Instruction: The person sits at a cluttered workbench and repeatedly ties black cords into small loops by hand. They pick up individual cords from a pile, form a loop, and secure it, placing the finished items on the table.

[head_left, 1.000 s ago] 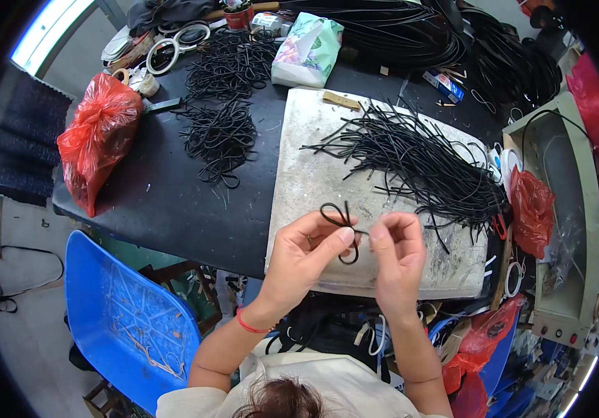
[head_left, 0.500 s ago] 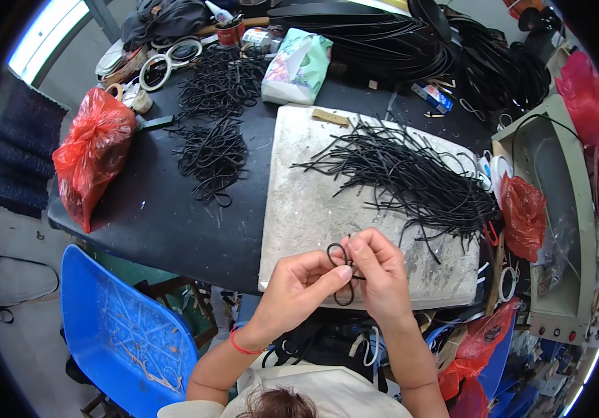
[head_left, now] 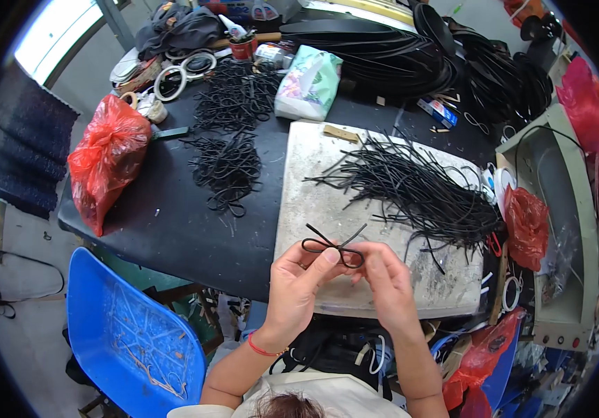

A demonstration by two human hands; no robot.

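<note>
A thin black cord tied into a bow [head_left: 340, 248], with two loops and two loose ends pointing away from me, is held over the near part of the pale board [head_left: 313, 209]. My left hand [head_left: 298, 282] is closed on the bow, its thumb pressed near the knot. At the right loop, the fingers of my right hand [head_left: 388, 282] are pinched together on the cord. Beyond my hands a big heap of straight black cord pieces [head_left: 411, 184] covers the board's right side. Looped black cords [head_left: 226, 167] lie in piles on the black table to the left.
A red plastic bag [head_left: 111, 157] stands at the table's left, with a blue plastic seat [head_left: 132, 334] below it. A tissue pack [head_left: 310, 83] sits behind the board, near black strip coils [head_left: 376, 59]. On the right are another red bag [head_left: 526, 226] and a grey-green metal cabinet [head_left: 571, 230].
The cord, formerly loops between my fingers, now shows as a bow with two ends sticking out. My right hand has shifted slightly away from the left. The view has moved a little.
</note>
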